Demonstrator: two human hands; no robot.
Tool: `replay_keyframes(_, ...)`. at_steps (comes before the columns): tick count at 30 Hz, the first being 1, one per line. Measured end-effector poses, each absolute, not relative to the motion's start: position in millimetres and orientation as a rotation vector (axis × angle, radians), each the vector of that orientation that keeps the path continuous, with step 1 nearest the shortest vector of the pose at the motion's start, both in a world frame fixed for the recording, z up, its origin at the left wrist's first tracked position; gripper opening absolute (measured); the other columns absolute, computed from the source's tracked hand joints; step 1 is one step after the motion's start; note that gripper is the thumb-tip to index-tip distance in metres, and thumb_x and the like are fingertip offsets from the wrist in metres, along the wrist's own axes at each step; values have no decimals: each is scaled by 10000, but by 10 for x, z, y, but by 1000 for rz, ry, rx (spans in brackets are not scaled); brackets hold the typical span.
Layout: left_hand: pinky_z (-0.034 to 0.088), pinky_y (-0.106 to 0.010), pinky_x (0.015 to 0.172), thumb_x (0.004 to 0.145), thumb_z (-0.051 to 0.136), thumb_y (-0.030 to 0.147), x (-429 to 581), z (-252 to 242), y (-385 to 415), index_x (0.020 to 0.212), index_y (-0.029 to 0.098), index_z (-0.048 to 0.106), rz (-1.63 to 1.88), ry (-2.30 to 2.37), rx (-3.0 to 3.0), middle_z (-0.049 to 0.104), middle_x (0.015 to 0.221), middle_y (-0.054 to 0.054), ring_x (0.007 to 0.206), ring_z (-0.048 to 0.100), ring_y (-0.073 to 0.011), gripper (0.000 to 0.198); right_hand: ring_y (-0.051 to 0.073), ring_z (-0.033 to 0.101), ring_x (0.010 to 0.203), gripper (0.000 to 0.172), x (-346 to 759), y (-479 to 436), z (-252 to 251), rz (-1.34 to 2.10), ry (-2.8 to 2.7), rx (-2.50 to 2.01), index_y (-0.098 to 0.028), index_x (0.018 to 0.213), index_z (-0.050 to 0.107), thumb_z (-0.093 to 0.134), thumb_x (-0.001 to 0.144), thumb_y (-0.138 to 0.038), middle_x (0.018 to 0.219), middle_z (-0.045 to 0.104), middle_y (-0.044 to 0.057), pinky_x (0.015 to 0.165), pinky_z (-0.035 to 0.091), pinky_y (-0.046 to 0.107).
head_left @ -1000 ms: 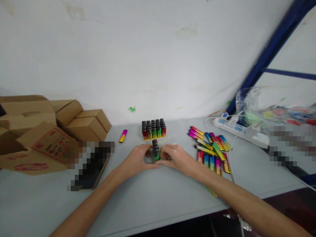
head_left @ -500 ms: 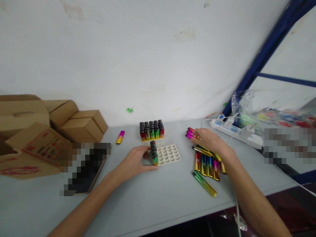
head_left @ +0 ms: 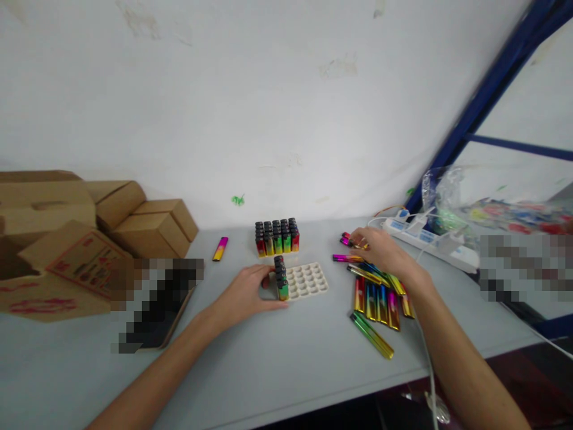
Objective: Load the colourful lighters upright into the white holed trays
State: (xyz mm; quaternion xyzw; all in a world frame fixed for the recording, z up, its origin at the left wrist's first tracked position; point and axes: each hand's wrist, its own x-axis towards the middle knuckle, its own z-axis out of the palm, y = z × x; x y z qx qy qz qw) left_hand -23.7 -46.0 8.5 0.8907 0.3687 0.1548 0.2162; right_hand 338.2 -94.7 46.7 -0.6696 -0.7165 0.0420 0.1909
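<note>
My left hand (head_left: pixel 245 294) grips the left end of a white tray (head_left: pixel 308 279) with rows of round holes, thumb at its front corner. A row of lighters (head_left: pixel 281 278) with black tops stands upright in the holes nearest that hand. My right hand (head_left: pixel 376 249) is over the loose lighters at the right, fingers closed around pink-and-yellow lighters (head_left: pixel 345 239); how many it holds is partly hidden. Just below these fingers lies a pink lighter (head_left: pixel 342 258). Shiny multicoloured lighters (head_left: pixel 376 301) spread out nearer me, with green-gold ones (head_left: pixel 372 335) in front.
Behind the tray stands a block of upright lighters (head_left: pixel 277 239). One pink-yellow lighter (head_left: pixel 220 249) lies to the left. Cardboard boxes (head_left: pixel 152 230) and a dark, pixelated flat object (head_left: pixel 163 313) occupy the left. A power strip (head_left: pixel 430 243) with cables runs along the right.
One pink lighter now lies apart, below my right fingers and farther left than the others. My right hand has shifted slightly; my left hand stays on the tray.
</note>
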Motion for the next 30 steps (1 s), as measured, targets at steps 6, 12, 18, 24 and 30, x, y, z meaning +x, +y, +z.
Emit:
replay_keyframes(6,501,-346,788,709,855,632,-240,62,-453,956,186,674,424,1002,2490,703,896,-39,810,653,-249,541,191,705,827,260,3064,-937,462,402,-1861,-1422,-198,1053,671,775,906,-385,991,752,57,779,562,329)
replay_keyframes(12,502,-340,775,697,874,565,-250,95,-465,948,184,677,432,990,2470,712,901,-40,811,660,-247,496,155,674,713,349,2727,-963,384,808,-1729,-1179,-212,1163,527,626,1001,-505,797,677,-13,648,522,275)
replay_keyframes(18,514,-355,796,702,866,567,-273,116,-472,979,181,682,409,987,2456,729,935,-57,837,666,-253,509,104,465,541,349,2526,-1033,375,950,-1651,-1107,-248,1219,446,491,1059,-555,756,510,-70,491,375,230)
replay_keyframes(24,512,-343,766,686,864,586,-268,117,-470,945,188,675,421,1002,2466,728,917,-50,822,666,-254,511,127,400,568,352,2466,-1008,298,671,-1620,-1238,-224,1240,559,515,1057,-522,680,384,-76,511,310,250)
replay_keyframes(30,508,-348,765,683,869,581,-266,132,-470,945,184,676,409,1007,2450,721,906,-50,817,663,-255,513,138,503,624,334,2470,-985,287,566,-1682,-1263,-192,1164,649,506,1064,-476,744,566,-23,599,391,268)
